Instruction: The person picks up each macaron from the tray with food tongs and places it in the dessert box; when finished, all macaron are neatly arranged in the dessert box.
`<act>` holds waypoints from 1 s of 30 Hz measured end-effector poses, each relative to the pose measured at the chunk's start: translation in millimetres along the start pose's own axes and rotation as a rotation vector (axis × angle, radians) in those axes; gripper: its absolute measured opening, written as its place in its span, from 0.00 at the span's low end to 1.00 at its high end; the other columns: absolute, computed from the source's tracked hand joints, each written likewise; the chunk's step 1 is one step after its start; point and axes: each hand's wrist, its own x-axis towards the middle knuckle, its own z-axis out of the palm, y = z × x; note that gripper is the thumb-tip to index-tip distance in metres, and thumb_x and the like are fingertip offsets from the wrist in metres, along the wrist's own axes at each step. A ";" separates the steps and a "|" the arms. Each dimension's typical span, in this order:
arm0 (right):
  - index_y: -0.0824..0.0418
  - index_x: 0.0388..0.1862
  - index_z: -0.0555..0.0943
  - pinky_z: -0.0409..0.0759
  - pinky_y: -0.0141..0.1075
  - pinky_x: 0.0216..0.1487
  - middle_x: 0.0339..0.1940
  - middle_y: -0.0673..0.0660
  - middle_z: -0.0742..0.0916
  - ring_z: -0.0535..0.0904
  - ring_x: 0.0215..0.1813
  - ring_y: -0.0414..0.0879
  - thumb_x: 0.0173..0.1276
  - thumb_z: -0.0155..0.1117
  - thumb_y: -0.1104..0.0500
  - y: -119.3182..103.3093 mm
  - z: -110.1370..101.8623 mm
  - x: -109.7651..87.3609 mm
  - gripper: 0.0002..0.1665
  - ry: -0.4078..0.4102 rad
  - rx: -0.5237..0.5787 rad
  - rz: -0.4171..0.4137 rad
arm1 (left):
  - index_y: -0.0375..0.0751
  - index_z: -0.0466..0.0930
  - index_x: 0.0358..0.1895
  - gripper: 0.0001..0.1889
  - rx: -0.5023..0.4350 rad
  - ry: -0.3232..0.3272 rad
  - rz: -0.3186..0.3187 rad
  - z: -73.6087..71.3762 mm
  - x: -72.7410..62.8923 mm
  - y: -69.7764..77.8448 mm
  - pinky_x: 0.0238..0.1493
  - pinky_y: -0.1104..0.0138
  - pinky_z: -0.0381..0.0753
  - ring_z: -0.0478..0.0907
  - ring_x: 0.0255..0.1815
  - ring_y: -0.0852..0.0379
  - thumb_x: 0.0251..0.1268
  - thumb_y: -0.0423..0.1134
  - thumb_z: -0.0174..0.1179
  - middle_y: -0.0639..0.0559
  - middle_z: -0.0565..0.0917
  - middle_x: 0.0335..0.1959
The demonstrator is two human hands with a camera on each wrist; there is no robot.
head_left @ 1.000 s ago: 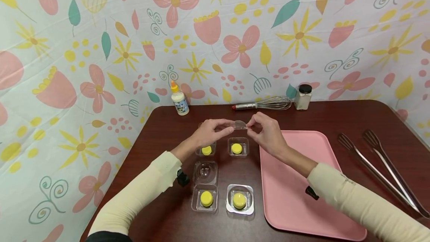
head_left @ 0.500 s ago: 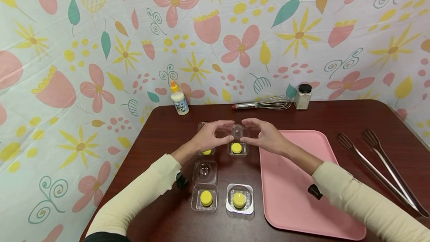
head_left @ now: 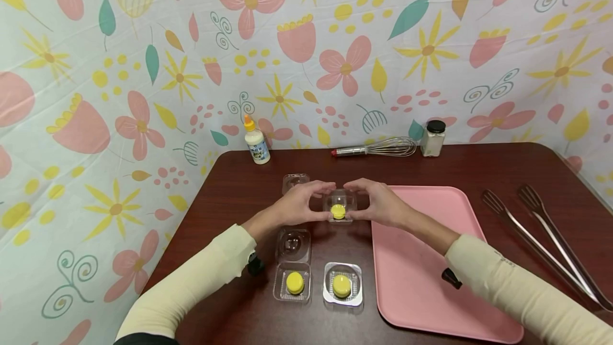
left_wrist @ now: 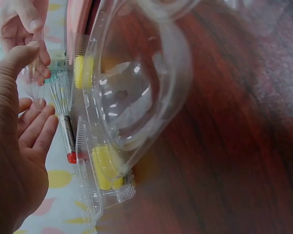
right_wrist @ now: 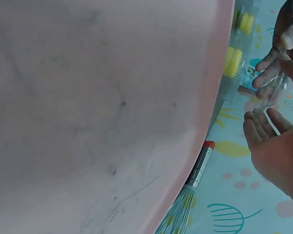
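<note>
In the head view, a clear plastic box (head_left: 341,196) sits at the back middle of the table, its lid folded over a yellow macaron (head_left: 338,212). My left hand (head_left: 298,204) holds the box's left side, fingers at the back and thumb at the front. From the right, my right hand (head_left: 383,204) holds it likewise. The left wrist view shows the left hand (left_wrist: 27,117) with curved fingers on the clear plastic; in the right wrist view, the right hand (right_wrist: 278,146) mirrors it. Whether the lid is fully pressed down cannot be seen.
Nearer stand an open box (head_left: 292,247) with a macaron (head_left: 295,282) and a lidded box (head_left: 342,303). Another box's lid (head_left: 296,179) shows behind the left hand. A pink tray (head_left: 440,281), tongs (head_left: 551,244), whisk (head_left: 375,147), bottle (head_left: 257,145) and jar (head_left: 433,138) surround them.
The lid, first held upright between both hands, has swung forward and down over the macaron. Both hands have moved lower and toward the near side with it.
</note>
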 end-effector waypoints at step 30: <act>0.75 0.64 0.81 0.84 0.55 0.61 0.59 0.68 0.88 0.86 0.60 0.62 0.55 0.89 0.58 7.2 16.4 0.9 0.41 -0.022 -0.163 0.015 | 0.43 0.72 0.78 0.41 0.261 -0.139 -0.138 11.1 2.5 0.8 0.69 0.60 0.77 0.78 0.70 0.54 0.67 0.55 0.75 0.50 0.79 0.73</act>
